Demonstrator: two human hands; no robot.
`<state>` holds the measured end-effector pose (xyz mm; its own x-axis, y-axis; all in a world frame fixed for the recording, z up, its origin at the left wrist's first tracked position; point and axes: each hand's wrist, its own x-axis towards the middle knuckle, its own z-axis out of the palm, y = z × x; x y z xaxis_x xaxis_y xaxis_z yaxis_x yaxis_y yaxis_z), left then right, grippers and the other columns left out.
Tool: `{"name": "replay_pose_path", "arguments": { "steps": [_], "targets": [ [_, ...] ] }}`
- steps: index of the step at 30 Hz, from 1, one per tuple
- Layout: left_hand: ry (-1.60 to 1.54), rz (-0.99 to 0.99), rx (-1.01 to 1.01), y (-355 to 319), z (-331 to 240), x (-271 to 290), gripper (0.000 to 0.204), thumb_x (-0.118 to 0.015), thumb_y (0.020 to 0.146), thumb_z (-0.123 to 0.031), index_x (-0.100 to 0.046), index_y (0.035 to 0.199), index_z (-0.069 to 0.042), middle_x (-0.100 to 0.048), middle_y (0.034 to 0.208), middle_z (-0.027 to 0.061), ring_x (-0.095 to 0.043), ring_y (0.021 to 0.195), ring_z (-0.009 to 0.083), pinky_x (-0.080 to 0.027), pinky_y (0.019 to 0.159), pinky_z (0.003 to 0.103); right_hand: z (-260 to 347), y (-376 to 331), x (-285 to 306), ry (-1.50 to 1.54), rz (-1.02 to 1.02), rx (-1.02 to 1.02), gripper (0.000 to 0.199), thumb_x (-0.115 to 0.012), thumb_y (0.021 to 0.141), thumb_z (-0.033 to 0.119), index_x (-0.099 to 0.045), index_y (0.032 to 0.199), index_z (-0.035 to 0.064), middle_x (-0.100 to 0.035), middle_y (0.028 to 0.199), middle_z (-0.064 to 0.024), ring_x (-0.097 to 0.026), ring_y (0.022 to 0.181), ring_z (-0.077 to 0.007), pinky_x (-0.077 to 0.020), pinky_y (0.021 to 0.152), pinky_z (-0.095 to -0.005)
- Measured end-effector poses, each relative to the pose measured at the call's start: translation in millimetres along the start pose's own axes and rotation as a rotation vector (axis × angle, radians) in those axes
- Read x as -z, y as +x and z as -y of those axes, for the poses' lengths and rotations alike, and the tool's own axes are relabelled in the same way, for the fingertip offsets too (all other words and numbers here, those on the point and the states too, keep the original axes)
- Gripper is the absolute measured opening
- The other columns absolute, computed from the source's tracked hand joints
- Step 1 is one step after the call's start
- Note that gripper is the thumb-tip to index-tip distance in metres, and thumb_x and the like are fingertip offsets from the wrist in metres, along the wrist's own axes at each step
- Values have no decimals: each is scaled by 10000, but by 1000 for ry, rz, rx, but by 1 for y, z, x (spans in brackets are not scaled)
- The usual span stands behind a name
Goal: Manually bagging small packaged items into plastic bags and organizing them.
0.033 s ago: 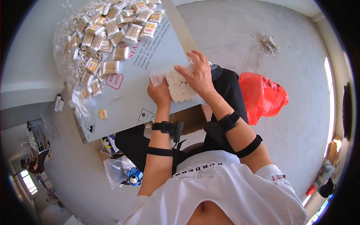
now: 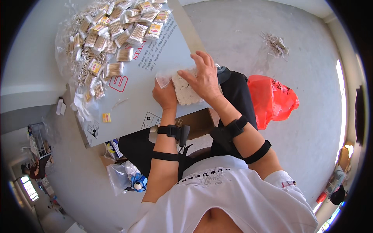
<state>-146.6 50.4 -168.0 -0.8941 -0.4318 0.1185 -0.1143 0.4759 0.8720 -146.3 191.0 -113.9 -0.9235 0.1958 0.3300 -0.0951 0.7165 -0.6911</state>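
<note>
A clear plastic bag (image 2: pixel 162 80) holds a block of packed cotton swabs (image 2: pixel 185 93), their white tips facing up, at the table's near right edge. My left hand (image 2: pixel 165 95) is closed around the bag's left side, its fingertips partly hidden. Over the block's right side lies my right hand (image 2: pixel 206 79), fingers spread, thumb across the white tips. To the far left is a heap of small swab packs (image 2: pixel 115 29) in clear wrapping, some with yellow labels. A small yellow card (image 2: pixel 106 117) and loose swabs (image 2: pixel 119 103) lie on the table nearer to me.
The grey printed tabletop (image 2: pixel 136 105) ends just right of my hands. Below it stands an open cardboard box (image 2: pixel 198 122). A red plastic bag (image 2: pixel 272 101) and a pile of loose swabs (image 2: pixel 276 46) lie on the floor. Another person (image 2: pixel 37 169) is far off left.
My right hand has shifted slightly left and away from me over the swab block, its thumb further across the tips. The left hand stays around the bag.
</note>
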Motion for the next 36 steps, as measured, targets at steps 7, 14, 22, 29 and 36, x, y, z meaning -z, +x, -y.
{"name": "replay_pose_path", "arguments": {
  "steps": [7, 14, 22, 29, 36],
  "targets": [
    [66, -13, -41, 0, -1, 5, 281, -680, 790, -225, -624, 1013, -64, -695, 832, 161, -665, 771, 373, -503, 683, 466, 18, -13, -8, -179, 289, 54, 809, -736, 750, 463, -428, 1367, 40, -352, 1446, -178, -197, 1415, -362, -167, 1117, -566],
    [48, -16, 27, 1, 1, 4, 255, -665, 799, -209, -627, 983, -36, -694, 846, 165, -662, 795, 377, -502, 700, 453, 16, -15, 1, -162, 378, 117, 869, -716, 742, 507, -386, 1406, 53, -346, 1463, -165, -189, 1427, -333, -165, 1097, -624],
    [-310, 70, 139, 4, 2, -1, 235, -678, 773, -107, -657, 984, -3, -701, 886, 154, -675, 792, 306, -504, 714, 386, 13, -4, -4, -96, 355, -9, 595, -656, 829, 425, -518, 1283, 67, -502, 1327, -109, -324, 1348, -308, -298, 1010, -569],
    [-179, -52, 57, -2, 13, -7, 286, -639, 776, -72, -641, 1057, -17, -702, 921, 130, -676, 828, 281, -511, 735, 380, 15, -9, -15, -323, 190, 97, 312, -589, 894, 345, -612, 1024, 61, -594, 1114, -79, -449, 1194, -283, -333, 943, -532],
    [-299, -77, 98, -2, 19, -6, 284, -634, 789, -78, -627, 1068, -23, -693, 957, 127, -666, 871, 283, -510, 767, 364, 30, -7, -11, -276, 251, -19, 338, -611, 870, 364, -637, 989, 49, -612, 1072, -84, -475, 1154, -294, -339, 935, -471]
  ]
}}
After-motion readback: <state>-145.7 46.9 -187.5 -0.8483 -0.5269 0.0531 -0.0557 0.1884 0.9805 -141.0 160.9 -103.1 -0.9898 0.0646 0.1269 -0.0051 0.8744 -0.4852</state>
